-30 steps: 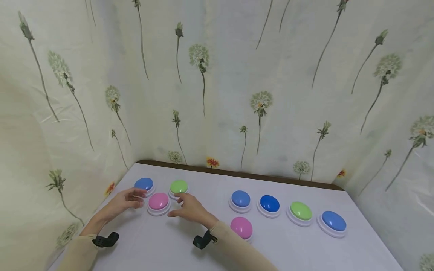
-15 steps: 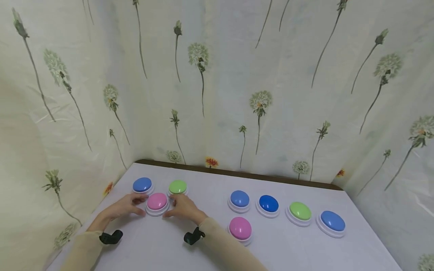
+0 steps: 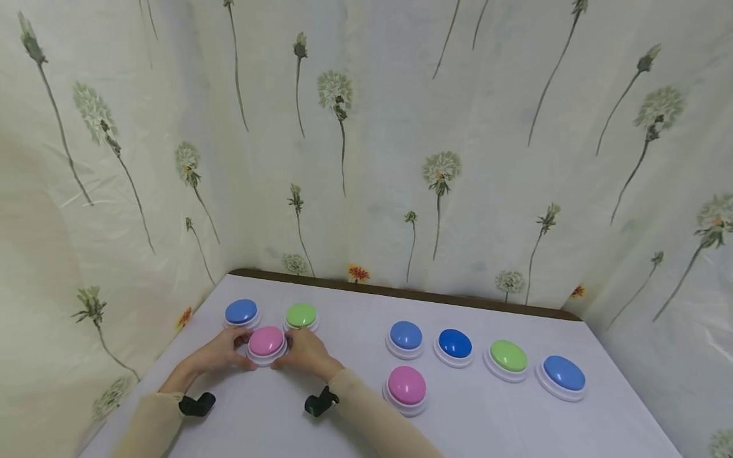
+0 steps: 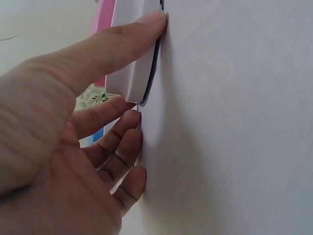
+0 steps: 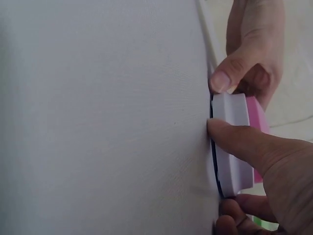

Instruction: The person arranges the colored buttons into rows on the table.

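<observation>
A pink dome push button (image 3: 266, 342) with a white round base sits on the left part of the table. My left hand (image 3: 222, 351) grips its base from the left, and my right hand (image 3: 309, 352) holds it from the right. In the left wrist view the thumb lies along the white base (image 4: 128, 84) while the other fingers curl below it, at the table surface. The right wrist view shows both thumbs at the lower edge of the pink button (image 5: 229, 166). Just behind stand a blue button (image 3: 240, 312) and a green button (image 3: 301, 315).
To the right, a light blue button (image 3: 406, 336), a dark blue one (image 3: 455, 343), a green one (image 3: 508, 356) and another blue one (image 3: 564, 373) form a row. A second pink button (image 3: 407, 385) stands nearer the front. A flowered curtain (image 3: 378, 159) hangs behind the white table (image 3: 504, 423).
Both hands have come in from either side and taken hold of the left pink button's base. The right hand has moved left and away from the green button. The buttons look unmoved.
</observation>
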`<action>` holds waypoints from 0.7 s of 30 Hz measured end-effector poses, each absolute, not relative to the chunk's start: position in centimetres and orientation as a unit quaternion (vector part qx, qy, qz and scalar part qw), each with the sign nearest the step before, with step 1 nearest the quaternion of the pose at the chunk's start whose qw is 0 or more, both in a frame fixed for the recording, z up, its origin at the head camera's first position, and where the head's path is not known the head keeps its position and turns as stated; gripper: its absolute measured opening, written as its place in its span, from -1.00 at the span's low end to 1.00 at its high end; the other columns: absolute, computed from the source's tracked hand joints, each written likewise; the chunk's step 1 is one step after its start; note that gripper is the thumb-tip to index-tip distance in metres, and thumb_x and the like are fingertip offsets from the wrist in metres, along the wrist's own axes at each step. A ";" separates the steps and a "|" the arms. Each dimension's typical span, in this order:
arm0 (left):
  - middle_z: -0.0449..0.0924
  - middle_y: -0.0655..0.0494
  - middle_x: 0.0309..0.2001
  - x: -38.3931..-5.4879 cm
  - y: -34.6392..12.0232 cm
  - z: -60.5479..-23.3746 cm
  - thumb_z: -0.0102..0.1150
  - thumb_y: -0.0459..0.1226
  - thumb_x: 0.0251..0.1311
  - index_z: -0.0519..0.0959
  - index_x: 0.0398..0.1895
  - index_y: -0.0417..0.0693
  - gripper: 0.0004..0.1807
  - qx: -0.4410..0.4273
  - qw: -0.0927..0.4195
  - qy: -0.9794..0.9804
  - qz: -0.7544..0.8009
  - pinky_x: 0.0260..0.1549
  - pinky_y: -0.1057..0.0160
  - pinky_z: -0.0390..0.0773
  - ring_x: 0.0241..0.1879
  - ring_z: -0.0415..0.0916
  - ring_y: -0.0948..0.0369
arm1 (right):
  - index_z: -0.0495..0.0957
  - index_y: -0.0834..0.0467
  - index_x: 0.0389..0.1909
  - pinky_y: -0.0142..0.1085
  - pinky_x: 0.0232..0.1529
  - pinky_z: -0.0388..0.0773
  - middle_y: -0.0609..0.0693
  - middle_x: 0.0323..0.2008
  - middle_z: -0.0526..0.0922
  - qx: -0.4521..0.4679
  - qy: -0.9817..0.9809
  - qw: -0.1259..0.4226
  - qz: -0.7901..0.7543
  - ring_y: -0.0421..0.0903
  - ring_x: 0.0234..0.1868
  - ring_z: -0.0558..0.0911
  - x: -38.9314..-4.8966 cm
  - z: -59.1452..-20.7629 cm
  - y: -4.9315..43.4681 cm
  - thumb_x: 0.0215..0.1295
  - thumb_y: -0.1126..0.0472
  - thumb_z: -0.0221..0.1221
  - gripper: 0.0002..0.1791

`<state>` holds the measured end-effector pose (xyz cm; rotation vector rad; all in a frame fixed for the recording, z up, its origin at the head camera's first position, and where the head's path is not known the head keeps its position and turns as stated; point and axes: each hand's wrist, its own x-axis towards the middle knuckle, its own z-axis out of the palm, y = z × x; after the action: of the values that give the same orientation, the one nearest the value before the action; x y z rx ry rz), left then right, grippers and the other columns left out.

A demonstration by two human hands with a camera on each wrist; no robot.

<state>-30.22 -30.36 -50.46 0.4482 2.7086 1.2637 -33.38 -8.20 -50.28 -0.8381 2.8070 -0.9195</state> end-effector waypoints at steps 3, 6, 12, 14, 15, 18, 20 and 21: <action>0.44 -0.10 0.03 -30.0 -30.1 -50.4 0.47 -0.17 -0.26 0.36 0.10 -0.28 -0.22 0.153 0.056 0.896 0.414 0.06 -0.05 0.33 0.04 0.35 0.01 | 0.57 0.05 -0.26 -0.46 -0.36 0.42 -0.23 -0.48 0.56 -0.278 0.913 0.036 -0.296 -0.33 -0.46 0.45 -33.2 -50.2 -7.8 -0.33 -0.08 0.46 -0.46; 0.44 -0.10 0.03 -29.8 -29.7 -50.2 0.47 -0.16 -0.27 0.37 0.09 -0.28 -0.21 0.152 0.054 0.896 0.413 0.08 -0.06 0.30 0.05 0.34 0.00 | 0.57 0.04 -0.20 -0.46 -0.34 0.43 -0.23 -0.44 0.56 -0.281 0.914 0.036 -0.291 -0.33 -0.42 0.46 -33.2 -50.0 -7.5 -0.34 -0.11 0.45 -0.41; 0.43 0.00 -0.06 -29.3 -29.3 -49.6 0.47 -0.13 -0.28 0.36 0.07 -0.24 -0.22 0.155 0.051 0.897 0.411 -0.03 0.00 0.35 -0.05 0.32 0.06 | 0.53 0.03 -0.06 -0.44 -0.27 0.45 -0.18 -0.27 0.58 -0.295 0.917 0.025 -0.267 -0.31 -0.27 0.50 -32.6 -49.1 -6.4 -0.29 -0.20 0.40 -0.31; 0.42 0.02 -0.09 -29.0 -29.0 -49.2 0.47 -0.11 -0.27 0.36 0.06 -0.23 -0.23 0.161 0.050 0.896 0.412 -0.09 0.04 0.36 -0.07 0.29 0.07 | 0.52 0.00 -0.03 -0.42 -0.26 0.46 -0.17 -0.22 0.58 -0.301 0.915 0.020 -0.267 -0.29 -0.22 0.51 -32.2 -48.5 -5.8 -0.27 -0.21 0.39 -0.30; 0.42 0.03 -0.10 -28.9 -28.8 -48.9 0.46 -0.10 -0.27 0.36 0.06 -0.22 -0.23 0.163 0.050 0.895 0.413 -0.10 0.05 0.35 -0.08 0.29 0.07 | 0.52 0.00 -0.03 -0.42 -0.25 0.46 -0.17 -0.21 0.57 -0.303 0.914 0.017 -0.269 -0.29 -0.21 0.50 -32.0 -48.2 -5.5 -0.26 -0.21 0.38 -0.31; 0.41 0.05 -0.11 -28.4 -28.1 -48.2 0.46 -0.07 -0.27 0.36 0.06 -0.18 -0.23 0.166 0.048 0.894 0.413 -0.15 0.09 0.34 -0.08 0.27 0.07 | 0.52 -0.03 -0.03 -0.41 -0.28 0.44 -0.16 -0.21 0.56 -0.307 0.910 0.013 -0.277 -0.28 -0.20 0.49 -31.3 -47.3 -4.4 -0.23 -0.21 0.37 -0.33; 0.41 0.06 -0.12 -28.0 -27.6 -47.7 0.45 -0.06 -0.27 0.36 0.05 -0.16 -0.24 0.171 0.048 0.893 0.414 -0.15 0.10 0.33 -0.09 0.27 0.07 | 0.51 -0.04 -0.02 -0.41 -0.29 0.43 -0.16 -0.21 0.55 -0.310 0.908 0.010 -0.281 -0.28 -0.20 0.48 -30.9 -46.8 -3.7 -0.22 -0.22 0.36 -0.33; 0.41 0.06 -0.12 -27.8 -27.2 -47.4 0.45 -0.06 -0.27 0.36 0.04 -0.16 -0.24 0.176 0.047 0.892 0.415 -0.15 0.10 0.33 -0.09 0.27 0.07 | 0.51 -0.04 -0.01 -0.42 -0.30 0.43 -0.16 -0.21 0.54 -0.311 0.907 0.011 -0.282 -0.28 -0.21 0.47 -30.7 -46.6 -3.4 -0.20 -0.23 0.35 -0.34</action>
<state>-27.84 -27.25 -47.43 0.5359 2.7204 1.2653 -30.71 -3.36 -46.59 -0.9704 2.8309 -0.8805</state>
